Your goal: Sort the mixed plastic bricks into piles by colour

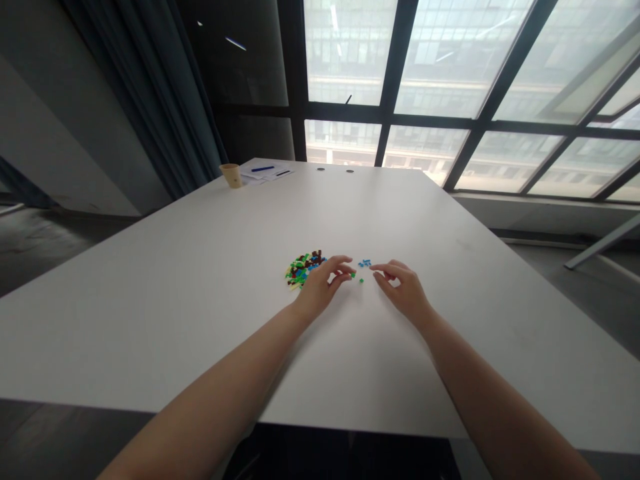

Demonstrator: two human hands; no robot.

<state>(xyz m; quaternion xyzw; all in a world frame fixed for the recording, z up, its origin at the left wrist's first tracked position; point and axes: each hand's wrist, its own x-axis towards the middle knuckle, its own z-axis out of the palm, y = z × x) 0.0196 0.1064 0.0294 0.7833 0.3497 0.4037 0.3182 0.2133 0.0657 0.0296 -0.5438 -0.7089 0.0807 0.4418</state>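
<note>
A heap of small plastic building bricks (303, 269) in green, blue, brown and yellow is situated on a white table (150, 320), directly beyond and to the left of the left hand (319, 288). The long axis of the heap is oriented diagonally, running from the near left to the far right as viewed from the head camera. The left hand is therefore the nearer of the two, and its back overlaps the right edge of the heap in this view; contact between them cannot be confirmed. The right hand (405, 291) is positioned further from the heap, on the opposite side of the left hand. The hands are held apart, with both sets of fingers curled inward and directed toward each other across a narrow gap. Within this gap, a cluster of blue bricks (365, 263), a green brick (353, 274) and a second green brick (361, 280) are laid separately on the tabletop. The green brick is located just beside the fingertips (349, 269) of the left hand, while the blue cluster is located near the fingers (375, 269) of the right hand. No brick can be confirmed as held by either hand. A paper cup (231, 175) and sheets of paper (265, 173) are placed well away, at the far end of the table.
</note>
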